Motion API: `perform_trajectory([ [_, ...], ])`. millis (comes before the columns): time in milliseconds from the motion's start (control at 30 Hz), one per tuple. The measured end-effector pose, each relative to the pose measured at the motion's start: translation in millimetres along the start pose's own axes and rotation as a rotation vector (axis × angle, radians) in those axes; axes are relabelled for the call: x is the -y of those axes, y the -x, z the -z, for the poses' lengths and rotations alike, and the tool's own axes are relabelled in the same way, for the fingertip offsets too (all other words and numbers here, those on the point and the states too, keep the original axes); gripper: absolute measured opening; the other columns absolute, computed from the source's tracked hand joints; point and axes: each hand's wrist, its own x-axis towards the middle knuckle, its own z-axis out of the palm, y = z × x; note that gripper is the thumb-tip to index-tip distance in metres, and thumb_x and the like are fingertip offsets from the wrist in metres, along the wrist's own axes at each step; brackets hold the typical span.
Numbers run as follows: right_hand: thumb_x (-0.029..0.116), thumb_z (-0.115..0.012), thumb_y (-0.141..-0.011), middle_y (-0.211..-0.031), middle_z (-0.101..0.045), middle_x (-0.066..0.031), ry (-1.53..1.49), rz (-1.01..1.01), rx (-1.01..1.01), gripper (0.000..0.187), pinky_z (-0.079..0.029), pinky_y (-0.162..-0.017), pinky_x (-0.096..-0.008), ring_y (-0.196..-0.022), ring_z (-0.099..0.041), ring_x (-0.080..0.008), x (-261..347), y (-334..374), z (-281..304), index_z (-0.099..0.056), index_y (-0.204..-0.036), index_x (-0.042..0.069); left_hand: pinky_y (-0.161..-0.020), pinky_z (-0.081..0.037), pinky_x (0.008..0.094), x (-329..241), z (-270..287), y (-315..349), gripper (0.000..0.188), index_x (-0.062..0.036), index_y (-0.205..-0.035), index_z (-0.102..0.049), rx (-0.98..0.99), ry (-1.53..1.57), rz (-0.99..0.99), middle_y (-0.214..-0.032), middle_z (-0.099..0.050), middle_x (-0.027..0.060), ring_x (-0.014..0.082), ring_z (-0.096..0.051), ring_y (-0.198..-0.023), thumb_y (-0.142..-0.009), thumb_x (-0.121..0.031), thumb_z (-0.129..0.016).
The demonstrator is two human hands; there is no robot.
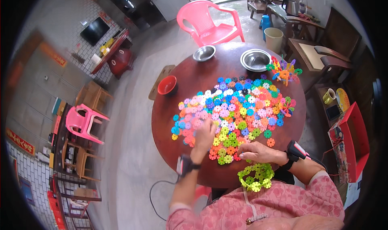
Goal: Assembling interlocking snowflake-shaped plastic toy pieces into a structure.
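My left hand point(205, 136) is over the near left part of a broad spread of colourful flower-shaped plastic discs point(232, 108). Its fingers are smeared by motion, so a piece in them cannot be made out. Near the table's front edge, my right hand point(260, 152) reaches leftward, palm down, fingers stretched out beside orange and lime discs. Just below it, a lime-green ring of interlocked discs point(256, 177) lies at the edge against my pink patterned clothing. Both wrists wear dark straps with small devices. At the table's right is a multicoloured built cluster point(285, 70), with a smaller pink-green one point(287, 106) nearer.
The discs lie on a round brown table point(169, 129). A red bowl point(167, 85) and metal bowls point(204, 53) point(256, 60) stand toward its far side. Beyond is a pink plastic chair point(210, 25). A red open box point(351, 141) and wooden chairs stand to the right.
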Motion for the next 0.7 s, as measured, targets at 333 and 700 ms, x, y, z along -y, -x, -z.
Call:
perform_trajectory([
  [333,0.026,-0.055,-0.095,-0.079,-0.055,-0.0002,-0.222,-0.064,-0.029,0.023,-0.05,-0.058,-0.0239,-0.068,-0.056,-0.0069,-8.0,-5.9,11.8,-0.058,-0.098,0.003,-0.081,-0.048,0.0426,66.2,12.9,-79.6,0.023,-0.0026,-0.094,-0.064,-0.127,-0.23,-0.041,-0.095,-0.063,0.0176,0.0348,-0.059,-0.093,-0.084,-0.022,-0.059],
  [700,0.024,-0.052,-0.095,-0.085,-0.054,0.0002,-0.303,-0.059,-0.07,0.021,-0.046,-0.057,-0.0222,-0.066,-0.055,-0.0063,-3.4,-6.0,17.3,-0.056,-0.097,0.003,-0.097,-0.034,0.0553,183.0,27.8,-35.3,0.068,-0.0083,-0.129,-0.048,-0.216,-0.435,0.254,-0.134,-0.046,0.0152,0.0347,-0.043,-0.123,-0.089,-0.062,-0.041],
])
